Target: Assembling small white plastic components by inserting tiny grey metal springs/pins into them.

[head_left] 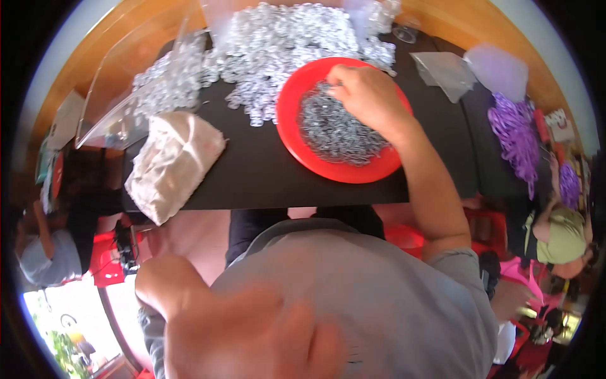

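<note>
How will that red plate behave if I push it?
The red plate is probably stiff, since its round outline shows no sag. It's likely weighty, given the heap of small metallic-looking pieces inside. Tilted, those loose pieces could slide or spill.

I see the left hand [252, 335] blurred and cut off below. I can't tell whether the right hand [363, 93] pinches anything.

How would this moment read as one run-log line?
Right hand: over metallic pieces in red plate, grip unclear | Left hand: blurred, before grey shirt | Table: cloth left of plate
</note>
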Demonstrator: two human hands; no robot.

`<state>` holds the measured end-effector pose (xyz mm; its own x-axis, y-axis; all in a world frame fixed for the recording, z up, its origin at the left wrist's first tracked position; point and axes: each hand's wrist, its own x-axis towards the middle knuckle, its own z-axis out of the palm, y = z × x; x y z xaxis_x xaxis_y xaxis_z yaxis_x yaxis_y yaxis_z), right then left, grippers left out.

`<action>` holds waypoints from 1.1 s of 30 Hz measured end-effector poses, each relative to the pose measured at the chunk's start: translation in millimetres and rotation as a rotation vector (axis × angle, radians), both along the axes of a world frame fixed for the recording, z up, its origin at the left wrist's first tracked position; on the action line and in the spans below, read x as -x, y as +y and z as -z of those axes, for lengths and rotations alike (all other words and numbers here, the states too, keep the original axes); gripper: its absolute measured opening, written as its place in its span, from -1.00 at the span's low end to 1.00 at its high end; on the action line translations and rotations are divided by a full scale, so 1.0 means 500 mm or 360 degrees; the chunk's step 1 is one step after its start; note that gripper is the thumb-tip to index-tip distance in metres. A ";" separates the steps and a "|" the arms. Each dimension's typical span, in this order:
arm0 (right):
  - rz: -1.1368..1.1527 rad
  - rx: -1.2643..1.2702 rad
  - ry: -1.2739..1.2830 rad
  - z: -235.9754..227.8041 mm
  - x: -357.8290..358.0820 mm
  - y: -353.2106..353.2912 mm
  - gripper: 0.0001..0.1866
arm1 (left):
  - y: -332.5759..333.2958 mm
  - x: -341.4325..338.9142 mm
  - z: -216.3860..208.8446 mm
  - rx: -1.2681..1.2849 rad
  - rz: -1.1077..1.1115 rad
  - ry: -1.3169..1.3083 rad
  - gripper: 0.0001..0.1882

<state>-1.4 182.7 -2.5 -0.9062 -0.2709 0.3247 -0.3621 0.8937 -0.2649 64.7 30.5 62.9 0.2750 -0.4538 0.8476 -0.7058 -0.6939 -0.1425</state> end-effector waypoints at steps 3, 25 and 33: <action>-0.0103 -0.0041 0.0026 0.008 0.000 -0.011 -0.82 | -0.035 -0.164 -0.047 0.0579 -0.1427 -0.0753 -0.87; -0.0162 -0.0124 0.0083 0.013 -0.004 -0.006 -0.88 | -0.186 0.160 0.159 0.1586 -0.4624 -0.0305 -0.73; -0.0412 0.0001 -0.0137 -0.014 -0.021 0.003 -0.86 | -0.190 0.167 0.211 0.1609 -0.4768 -0.0040 -0.78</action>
